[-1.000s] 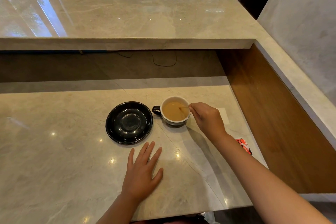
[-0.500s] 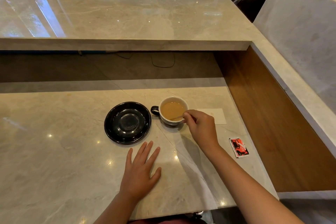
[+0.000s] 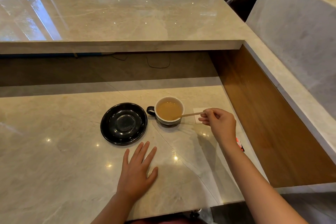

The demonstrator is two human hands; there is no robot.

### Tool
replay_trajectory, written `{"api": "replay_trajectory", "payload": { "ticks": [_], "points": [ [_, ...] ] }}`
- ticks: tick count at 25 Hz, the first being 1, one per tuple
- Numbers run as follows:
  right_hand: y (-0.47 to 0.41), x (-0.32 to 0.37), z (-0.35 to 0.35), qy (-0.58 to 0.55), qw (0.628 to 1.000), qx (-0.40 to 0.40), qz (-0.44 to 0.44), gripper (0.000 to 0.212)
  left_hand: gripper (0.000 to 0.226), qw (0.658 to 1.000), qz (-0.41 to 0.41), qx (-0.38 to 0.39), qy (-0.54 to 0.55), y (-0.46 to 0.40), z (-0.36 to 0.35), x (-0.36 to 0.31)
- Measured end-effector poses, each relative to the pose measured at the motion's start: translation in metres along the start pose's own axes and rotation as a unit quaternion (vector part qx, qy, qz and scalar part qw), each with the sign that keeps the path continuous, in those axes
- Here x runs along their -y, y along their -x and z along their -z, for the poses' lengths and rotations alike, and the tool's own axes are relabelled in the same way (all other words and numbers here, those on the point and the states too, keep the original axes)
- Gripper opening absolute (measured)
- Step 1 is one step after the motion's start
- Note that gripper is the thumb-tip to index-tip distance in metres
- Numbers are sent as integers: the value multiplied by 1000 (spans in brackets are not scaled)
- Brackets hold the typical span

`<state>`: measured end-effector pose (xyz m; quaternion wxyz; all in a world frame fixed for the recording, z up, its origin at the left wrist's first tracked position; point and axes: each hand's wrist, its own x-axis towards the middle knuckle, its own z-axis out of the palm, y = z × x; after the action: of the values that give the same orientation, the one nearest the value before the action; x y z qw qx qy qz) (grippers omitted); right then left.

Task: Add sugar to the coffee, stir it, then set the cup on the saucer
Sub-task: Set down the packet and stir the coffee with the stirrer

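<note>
Fingers spread, the left hand [image 3: 136,172] lies flat on the marble counter [image 3: 54,160] near its front edge. Beyond it sits the black saucer [image 3: 124,123], bare. Just right of the saucer, not touching it, the cup [image 3: 168,111] of milky coffee stands on the counter, handle toward the saucer. The right hand [image 3: 220,123] pinches a wooden stirrer [image 3: 191,114] whose far end dips into the coffee. A red packet [image 3: 240,144] shows partly behind the right wrist, near the counter's right edge.
</note>
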<state>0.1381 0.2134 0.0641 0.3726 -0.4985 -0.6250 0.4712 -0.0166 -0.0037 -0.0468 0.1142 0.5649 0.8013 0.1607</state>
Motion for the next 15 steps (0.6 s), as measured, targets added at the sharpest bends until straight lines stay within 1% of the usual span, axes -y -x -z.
{"api": "replay_trajectory", "payload": {
  "ticks": [3, 5, 7, 9, 10, 11, 12, 13, 14, 15],
  "points": [
    [-2, -3, 21, -54, 998, -8, -34, 17, 62, 1000, -2, -4, -1, 0, 0, 1],
    [-4, -5, 37, -87, 995, -14, -39, 15, 62, 1000, -4, -5, -2, 1, 0, 1],
    [-8, -10, 52, -100, 994, -26, -27, 15, 62, 1000, -5, -5, -1, 1, 0, 0],
    [-11, -15, 63, -71, 997, -41, 3, 14, 62, 1000, -2, -2, -4, 1, 0, 0],
    [-11, -18, 66, -28, 998, -49, 34, 13, 62, 1000, -1, 1, -5, 0, 0, 0],
    [-12, -22, 67, 40, 994, -53, 85, 13, 61, 1000, 1, 4, -7, 0, 0, -1],
    [-13, -27, 68, 126, 978, -48, 158, 13, 62, 1000, 3, 6, -8, 0, 0, -1],
    [-13, -32, 67, 206, 949, -34, 238, 12, 62, 1000, 4, 8, -9, 0, 0, -1],
    [-13, -38, 66, 261, 914, -16, 311, 12, 63, 1000, 5, 9, -10, 0, 0, 0],
    [-12, -45, 65, 295, 884, 6, 362, 12, 63, 1000, 5, 9, -11, -1, 1, -1]
  ]
}}
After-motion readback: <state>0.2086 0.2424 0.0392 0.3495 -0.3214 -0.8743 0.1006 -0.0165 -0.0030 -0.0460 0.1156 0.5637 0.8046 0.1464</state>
